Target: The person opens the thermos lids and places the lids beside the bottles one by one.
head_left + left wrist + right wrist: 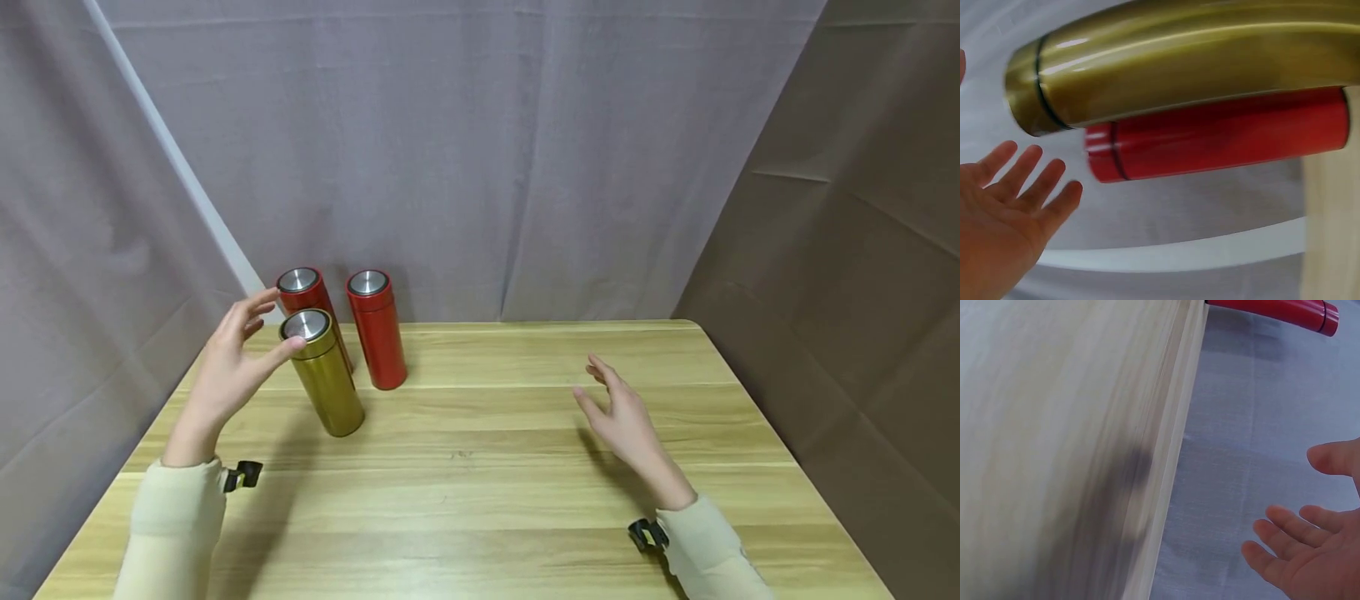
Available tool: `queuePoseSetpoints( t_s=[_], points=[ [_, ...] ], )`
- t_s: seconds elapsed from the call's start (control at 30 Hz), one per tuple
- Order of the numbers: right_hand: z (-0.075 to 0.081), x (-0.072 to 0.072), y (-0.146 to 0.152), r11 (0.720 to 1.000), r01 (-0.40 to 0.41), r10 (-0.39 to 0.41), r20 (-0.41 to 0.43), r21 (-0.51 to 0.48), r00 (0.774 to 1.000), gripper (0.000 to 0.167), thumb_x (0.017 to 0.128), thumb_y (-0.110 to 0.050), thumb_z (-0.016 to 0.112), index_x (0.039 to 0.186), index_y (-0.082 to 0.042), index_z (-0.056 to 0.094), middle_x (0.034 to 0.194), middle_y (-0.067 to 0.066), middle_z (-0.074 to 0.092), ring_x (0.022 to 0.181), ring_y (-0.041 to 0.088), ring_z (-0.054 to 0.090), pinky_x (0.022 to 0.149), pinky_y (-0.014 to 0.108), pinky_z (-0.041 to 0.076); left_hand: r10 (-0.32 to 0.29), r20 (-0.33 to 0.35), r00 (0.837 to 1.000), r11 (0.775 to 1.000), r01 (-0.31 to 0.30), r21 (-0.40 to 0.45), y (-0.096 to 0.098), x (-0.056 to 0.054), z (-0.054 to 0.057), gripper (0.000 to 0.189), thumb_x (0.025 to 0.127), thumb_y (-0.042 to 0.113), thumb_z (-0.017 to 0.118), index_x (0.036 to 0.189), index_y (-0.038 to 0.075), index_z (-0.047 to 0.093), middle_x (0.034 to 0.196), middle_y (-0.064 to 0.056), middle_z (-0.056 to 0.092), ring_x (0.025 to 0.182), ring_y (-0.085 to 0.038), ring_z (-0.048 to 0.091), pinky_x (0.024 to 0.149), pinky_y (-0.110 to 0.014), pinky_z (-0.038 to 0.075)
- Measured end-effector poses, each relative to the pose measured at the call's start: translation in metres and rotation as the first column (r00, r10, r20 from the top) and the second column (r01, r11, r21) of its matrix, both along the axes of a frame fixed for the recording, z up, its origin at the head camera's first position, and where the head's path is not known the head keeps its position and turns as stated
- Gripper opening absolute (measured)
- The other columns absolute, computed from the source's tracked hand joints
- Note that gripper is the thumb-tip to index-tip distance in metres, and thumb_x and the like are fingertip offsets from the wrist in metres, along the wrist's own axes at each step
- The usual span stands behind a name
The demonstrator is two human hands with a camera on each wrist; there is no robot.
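A gold thermos flask (328, 387) with a silver lid stands upright at the left of the table. My left hand (234, 358) is beside its top, thumb overlapping the lid's rim in the head view and fingers spread on the far side. In the left wrist view that hand (1004, 219) has its palm turned up toward the gold flask (1179, 62), with a gap between the fingers and the metal. Two red thermos flasks stand behind: one red flask (381, 342) to the right, another red flask (300, 293) partly hidden by the gold one. My right hand (618, 417) hovers over the table's right side, fingers loosely extended, holding nothing.
The wooden table (480, 483) has its far edge against a grey curtain (450, 167). A darker brown curtain (847, 250) hangs along the right side. Small black wrist cameras sit at both cream sleeves (176, 517).
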State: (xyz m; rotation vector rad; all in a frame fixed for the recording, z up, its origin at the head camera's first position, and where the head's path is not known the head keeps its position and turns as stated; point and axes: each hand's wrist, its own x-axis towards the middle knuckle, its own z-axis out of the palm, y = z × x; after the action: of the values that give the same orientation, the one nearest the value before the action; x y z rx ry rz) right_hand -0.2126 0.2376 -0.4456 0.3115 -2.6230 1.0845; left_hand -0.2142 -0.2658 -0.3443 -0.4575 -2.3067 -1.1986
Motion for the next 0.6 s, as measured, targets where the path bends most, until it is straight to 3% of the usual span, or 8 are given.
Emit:
queuePoseSetpoints(
  t_s=[0.23, 0.37, 0.5, 0.6],
  points=[
    [-0.004, 0.001, 0.003, 1.0, -0.015, 0.015, -0.011, 0.003, 1.0, 0.063, 0.101, -0.021, 0.062, 0.153, 0.002, 0.034, 0.142, 0.027, 0.052, 0.131, 0.047, 0.047, 0.106, 0.059, 0.037, -0.129, 0.125, 0.984, 0.983, 0.11, 0.149, -0.008, -0.008, -0.03, 0.072, 0.092, 0.002, 0.071, 0.154, 0.004, 0.034, 0.15, -0.017, 0.043, 0.127, -0.005, 0.045, 0.102, -0.015, 0.038],
    [-0.005, 0.001, 0.004, 1.0, -0.02, 0.02, -0.006, -0.001, 1.0, 0.063, 0.101, -0.019, 0.062, 0.154, 0.001, 0.033, 0.142, 0.027, 0.052, 0.131, 0.047, 0.047, 0.106, 0.059, 0.037, -0.151, 0.232, 0.961, 0.972, 0.101, 0.213, -0.006, -0.012, -0.048, 0.074, 0.095, 0.006, 0.068, 0.156, 0.004, 0.028, 0.15, -0.016, 0.039, 0.13, -0.015, 0.044, 0.1, -0.016, 0.039],
    [-0.006, 0.001, 0.002, 1.0, -0.027, 0.027, 0.0, 0.002, 1.0, 0.063, 0.101, -0.018, 0.062, 0.154, 0.002, 0.033, 0.142, 0.028, 0.052, 0.13, 0.047, 0.047, 0.106, 0.059, 0.037, -0.126, 0.33, 0.936, 0.977, 0.06, 0.204, -0.003, -0.014, -0.065, 0.078, 0.094, 0.015, 0.072, 0.155, 0.004, 0.025, 0.149, -0.022, 0.039, 0.135, -0.037, 0.041, 0.109, -0.04, 0.039],
    [-0.007, 0.002, 0.0, 1.0, -0.027, 0.027, 0.007, 0.003, 1.0, 0.064, 0.101, -0.019, 0.062, 0.154, 0.002, 0.033, 0.141, 0.028, 0.052, 0.13, 0.047, 0.047, 0.105, 0.059, 0.037, -0.123, 0.371, 0.92, 0.98, 0.054, 0.191, -0.001, -0.016, -0.078, 0.082, 0.092, 0.021, 0.075, 0.156, 0.007, 0.025, 0.148, -0.023, 0.041, 0.136, -0.041, 0.04, 0.109, -0.058, 0.034]
  ],
)
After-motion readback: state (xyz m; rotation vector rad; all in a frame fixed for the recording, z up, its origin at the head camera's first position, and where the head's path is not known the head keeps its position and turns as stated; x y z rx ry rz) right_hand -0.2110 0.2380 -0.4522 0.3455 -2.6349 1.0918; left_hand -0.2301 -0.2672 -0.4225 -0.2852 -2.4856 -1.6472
